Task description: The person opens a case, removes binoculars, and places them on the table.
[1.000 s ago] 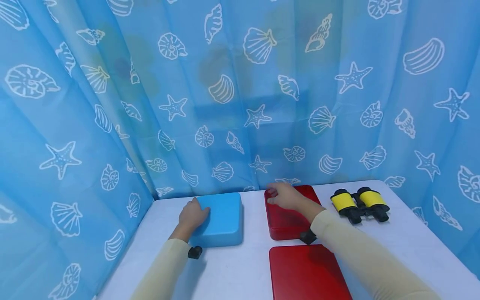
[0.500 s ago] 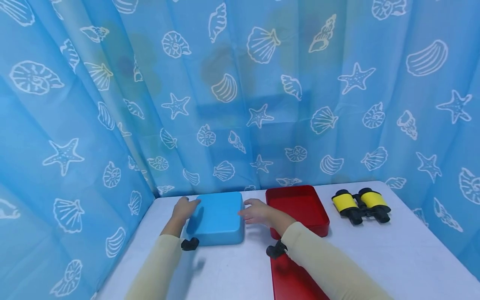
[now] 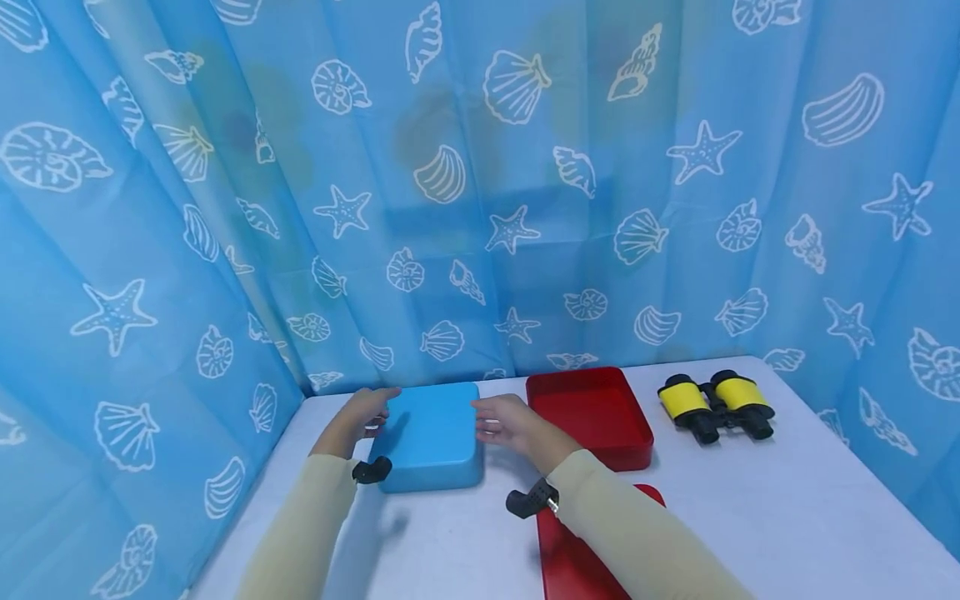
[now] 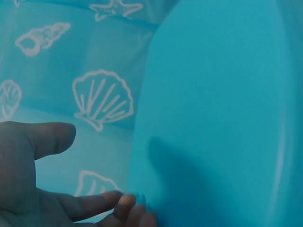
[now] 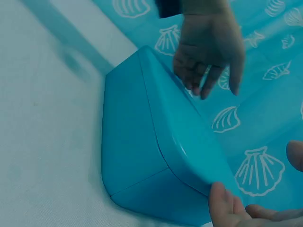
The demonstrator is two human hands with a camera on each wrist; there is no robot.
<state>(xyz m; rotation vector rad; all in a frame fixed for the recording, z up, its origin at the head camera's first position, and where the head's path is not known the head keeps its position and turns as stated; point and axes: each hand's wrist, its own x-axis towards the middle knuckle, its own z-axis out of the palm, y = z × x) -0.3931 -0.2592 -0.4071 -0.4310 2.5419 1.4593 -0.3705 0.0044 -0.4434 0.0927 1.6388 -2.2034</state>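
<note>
1. At the far left of the white table [image 3: 750,517], against the shell-printed blue curtain [image 3: 480,167], the blue box [image 3: 431,433] is lying flat and closed, its lid seated on its base.
2. The left hand [image 3: 358,414] is standing at the box's left edge with fingers straight and spread; in the left wrist view its fingertips [image 4: 124,204] are just touching the box wall, curled round nothing.
3. The box is lying directly between the two hands, so each palm is facing inward toward a side wall; its outline is looking nearly square, with no clear long axis.
4. The right hand [image 3: 508,421] is standing at the box's right edge, fingers relaxed and extended; the right wrist view is showing its fingertips [image 5: 220,201] at the box's near corner, holding nothing.
5. Both hands are lying about equally near the box; both forearms, in cream sleeves, are angling in toward it.
6. To the right, an open red tray [image 3: 592,412] is sitting just beside the box, a red lid [image 3: 577,550] is lying nearer the person, and yellow-and-black binoculars [image 3: 716,404] are resting well apart.
</note>
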